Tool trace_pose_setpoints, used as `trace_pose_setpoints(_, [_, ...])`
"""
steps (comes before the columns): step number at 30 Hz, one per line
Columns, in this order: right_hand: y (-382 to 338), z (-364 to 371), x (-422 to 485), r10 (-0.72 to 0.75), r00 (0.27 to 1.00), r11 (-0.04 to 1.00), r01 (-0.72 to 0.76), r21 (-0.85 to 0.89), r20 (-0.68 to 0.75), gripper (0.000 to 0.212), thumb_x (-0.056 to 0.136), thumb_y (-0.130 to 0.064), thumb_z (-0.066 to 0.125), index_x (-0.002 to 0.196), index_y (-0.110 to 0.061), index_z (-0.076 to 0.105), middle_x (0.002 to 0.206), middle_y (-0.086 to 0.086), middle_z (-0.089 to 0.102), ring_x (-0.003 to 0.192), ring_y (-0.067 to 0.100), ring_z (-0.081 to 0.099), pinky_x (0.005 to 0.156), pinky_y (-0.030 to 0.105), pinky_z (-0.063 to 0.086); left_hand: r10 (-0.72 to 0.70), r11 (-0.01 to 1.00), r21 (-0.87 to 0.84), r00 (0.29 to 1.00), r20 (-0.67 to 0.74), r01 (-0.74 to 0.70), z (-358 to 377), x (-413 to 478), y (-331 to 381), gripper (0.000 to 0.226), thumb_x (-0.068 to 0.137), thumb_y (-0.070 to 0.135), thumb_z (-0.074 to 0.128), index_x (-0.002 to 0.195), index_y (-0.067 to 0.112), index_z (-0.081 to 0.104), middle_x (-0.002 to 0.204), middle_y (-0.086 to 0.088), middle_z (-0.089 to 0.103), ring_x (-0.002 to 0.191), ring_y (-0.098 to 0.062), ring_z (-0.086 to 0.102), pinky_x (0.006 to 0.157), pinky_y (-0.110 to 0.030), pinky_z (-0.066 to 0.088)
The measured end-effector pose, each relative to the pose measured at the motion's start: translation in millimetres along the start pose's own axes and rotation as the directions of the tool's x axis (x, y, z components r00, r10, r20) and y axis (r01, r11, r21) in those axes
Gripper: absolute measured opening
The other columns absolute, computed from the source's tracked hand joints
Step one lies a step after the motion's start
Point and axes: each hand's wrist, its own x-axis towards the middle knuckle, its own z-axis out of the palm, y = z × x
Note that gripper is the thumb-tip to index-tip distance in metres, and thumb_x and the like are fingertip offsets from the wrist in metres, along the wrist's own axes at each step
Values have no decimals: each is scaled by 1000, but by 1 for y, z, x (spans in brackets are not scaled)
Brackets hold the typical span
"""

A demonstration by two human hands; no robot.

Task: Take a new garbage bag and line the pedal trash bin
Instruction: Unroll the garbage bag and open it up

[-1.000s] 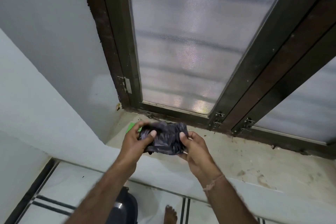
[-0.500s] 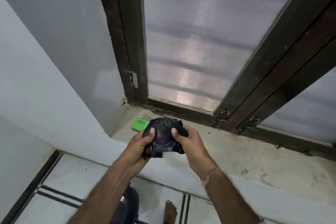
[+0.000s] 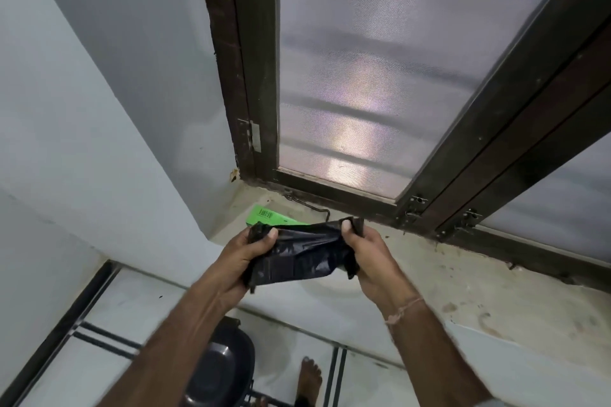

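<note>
A folded black garbage bag (image 3: 302, 256) is stretched between my two hands above the window ledge. My left hand (image 3: 246, 253) pinches its left end and my right hand (image 3: 370, 256) pinches its right end, thumbs on top. Down on the floor, partly hidden by my left forearm, stands the dark pedal trash bin (image 3: 220, 370) with its lid shut.
A green packet with a barcode (image 3: 267, 216) lies on the dusty stone ledge (image 3: 463, 277) behind the bag. A dark-framed frosted window (image 3: 380, 76) rises behind it. A white wall (image 3: 82, 109) closes the left side. My bare foot (image 3: 309, 380) stands on the tiled floor.
The bag was bunched up between my hands; now my hands have moved apart and pulled it out flatter and wider.
</note>
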Motion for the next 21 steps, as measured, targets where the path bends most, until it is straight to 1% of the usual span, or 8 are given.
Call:
trace_pose_setpoints(3, [-3,-7,2,-21,998,997,26,76,-64,30,107,-30,55,118,-5,69,98,9,73,78,20,67,58,29,55,16,999,-37,1000,-14,-16,-12,-5,-1,49,78,22,77,121,1,67,121,-21,73,102,-29,74,81,-34,62])
trace_pose_setpoints(7, [-1,-7,-8,-138,978,976,161,-144,155,40,80,-57,77,101,-24,80,76,-19,76,70,-2,70,59,10,51,32,999,-8,997,-64,-33,-16,-10,-6,52,77,25,77,121,0,65,120,-22,73,105,-34,71,86,-44,59])
trace_pose_setpoints(10, [12,1,-10,-208,962,914,256,-314,179,16,84,-26,86,89,-12,79,72,-12,75,69,1,69,63,12,49,68,998,11,993,-98,-67,-22,-16,-6,55,76,28,76,119,-2,64,118,-23,72,103,-33,70,87,-40,59])
trace_pose_setpoints(12, [15,2,-13,-252,963,901,270,-340,97,17,90,-22,80,85,-7,73,75,-5,71,73,11,66,64,17,49,76,996,52,992,-106,-71,-29,-21,-7,47,72,32,79,108,4,68,112,-21,74,95,-30,72,77,-35,61])
trace_pose_setpoints(14, [13,-1,-20,-259,962,927,272,-260,84,30,94,-37,73,88,-8,72,82,-5,75,80,11,71,65,14,50,71,995,72,989,-130,-62,-36,-25,-9,44,67,34,82,100,8,70,104,-20,75,88,-29,73,74,-36,62])
trace_pose_setpoints(17, [16,3,-35,-168,930,900,280,-335,328,47,78,-53,77,110,-19,74,103,-7,76,99,6,71,77,10,51,66,997,50,985,-160,-59,-39,-32,-11,48,65,33,84,102,6,71,103,-22,76,93,-34,73,89,-48,58])
trace_pose_setpoints(19, [26,8,-42,-160,910,831,333,-445,381,34,81,-37,85,108,-18,77,91,-10,70,85,6,66,75,15,49,62,998,36,984,-167,-57,-40,-40,-11,47,67,32,83,104,6,71,103,-21,76,94,-34,73,89,-49,59])
trace_pose_setpoints(21, [31,10,-44,-240,934,854,333,-399,265,13,89,-20,81,89,-8,76,73,-9,66,69,7,61,65,16,46,57,998,37,988,-142,-52,-45,-47,-11,40,73,32,80,103,7,73,98,-17,78,85,-27,76,74,-40,63])
